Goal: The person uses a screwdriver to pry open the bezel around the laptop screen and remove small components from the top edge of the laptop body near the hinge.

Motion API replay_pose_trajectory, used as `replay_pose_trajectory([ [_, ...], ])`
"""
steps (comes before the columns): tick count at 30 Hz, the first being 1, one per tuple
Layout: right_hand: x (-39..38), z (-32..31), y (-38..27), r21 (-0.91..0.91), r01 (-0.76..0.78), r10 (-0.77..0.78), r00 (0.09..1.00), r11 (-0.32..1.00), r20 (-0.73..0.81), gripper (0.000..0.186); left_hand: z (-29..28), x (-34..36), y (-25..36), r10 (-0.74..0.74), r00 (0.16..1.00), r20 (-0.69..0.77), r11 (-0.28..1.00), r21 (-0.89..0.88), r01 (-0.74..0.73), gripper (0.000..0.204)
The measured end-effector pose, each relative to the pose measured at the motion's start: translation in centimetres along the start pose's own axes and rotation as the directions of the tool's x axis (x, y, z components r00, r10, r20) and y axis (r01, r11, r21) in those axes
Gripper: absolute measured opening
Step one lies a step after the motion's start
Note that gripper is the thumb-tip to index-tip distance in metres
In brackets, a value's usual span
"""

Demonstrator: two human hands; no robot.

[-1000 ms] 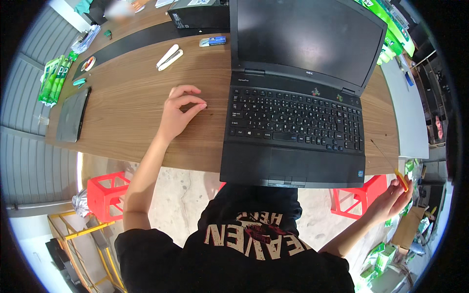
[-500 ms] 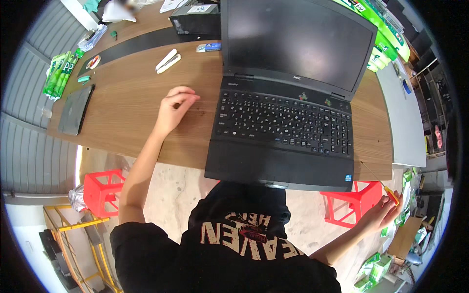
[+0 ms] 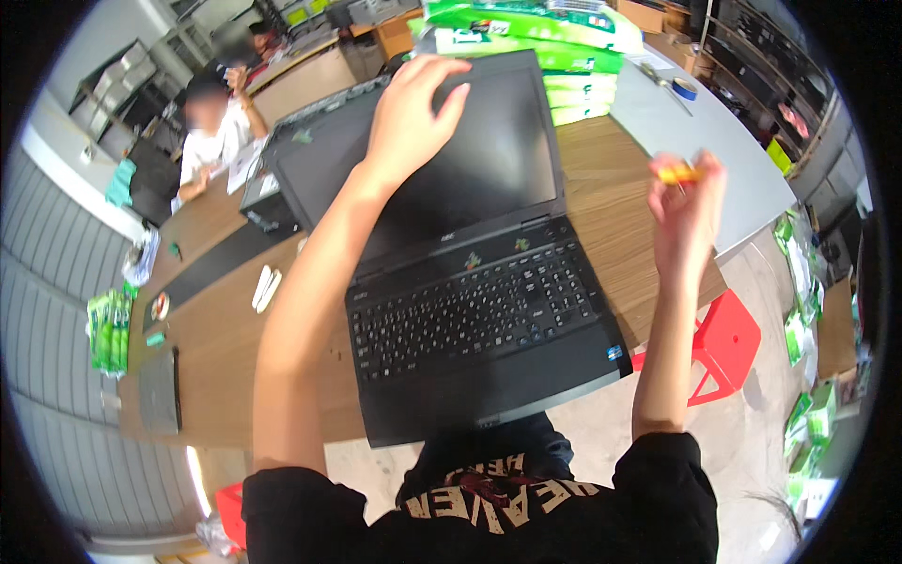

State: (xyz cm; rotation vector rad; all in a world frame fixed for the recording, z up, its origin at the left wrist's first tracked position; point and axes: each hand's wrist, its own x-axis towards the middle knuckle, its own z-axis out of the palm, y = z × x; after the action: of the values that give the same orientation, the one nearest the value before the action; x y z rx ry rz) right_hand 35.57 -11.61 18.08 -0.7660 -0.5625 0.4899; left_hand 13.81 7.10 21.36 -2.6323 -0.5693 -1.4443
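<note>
An open black laptop (image 3: 489,324) stands at the table's front edge, turned slightly, its dark screen (image 3: 507,141) raised. My left hand (image 3: 413,113) is at the top of that screen, with bent fingers along the upper edge and the thumb in front; it appears to grip the lid. A strip with small green bits shows along the lid's upper left edge. To the right of the laptop, my right hand (image 3: 689,202) is raised and closed around a screwdriver (image 3: 678,176) with a yellow-orange handle. Motion blurs this hand, and the shaft is hard to make out.
Green-and-white packs (image 3: 583,85) are stacked behind the laptop. A grey table (image 3: 705,150) adjoins on the right, with blue tape (image 3: 684,88). At left lie a white folded tool (image 3: 267,289) and a dark flat device (image 3: 162,390). A red stool (image 3: 728,343) stands below. Another person (image 3: 211,132) sits at the far left.
My left hand has gone from the tabletop up to the laptop screen. My right hand has risen with the screwdriver from beside the table's edge. The view has shifted, showing more of the room.
</note>
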Motion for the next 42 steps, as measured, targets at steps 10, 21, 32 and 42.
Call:
replay_pose_trajectory([
  [10, 10.9, 6.4, 5.7, -0.146, 0.431, -0.387, 0.886, 0.890, 0.257, 0.016, 7.8, 7.0, -1.5, -0.301, 0.892, 0.339, 0.929, 0.316, 0.193, 0.043],
  [21, 9.5, 6.3, 6.5, 0.038, 0.337, -0.334, 0.906, 0.941, 0.259, 0.046, 8.0, 6.4, 0.8, -0.366, 0.911, 0.191, 0.908, 0.287, 0.304, 0.040],
  [32, 10.7, 6.1, 7.3, 0.079, 0.391, -0.399, 0.890, 0.917, 0.221, 0.049, 8.5, 6.0, 0.2, -0.311, 0.940, 0.144, 0.931, 0.247, 0.270, 0.041],
  [42, 10.7, 5.8, 6.9, -0.037, 0.436, -0.406, 0.863, 0.899, 0.299, 0.047, 8.5, 6.1, 0.4, -0.334, 0.929, 0.160, 0.924, 0.251, 0.289, 0.040],
])
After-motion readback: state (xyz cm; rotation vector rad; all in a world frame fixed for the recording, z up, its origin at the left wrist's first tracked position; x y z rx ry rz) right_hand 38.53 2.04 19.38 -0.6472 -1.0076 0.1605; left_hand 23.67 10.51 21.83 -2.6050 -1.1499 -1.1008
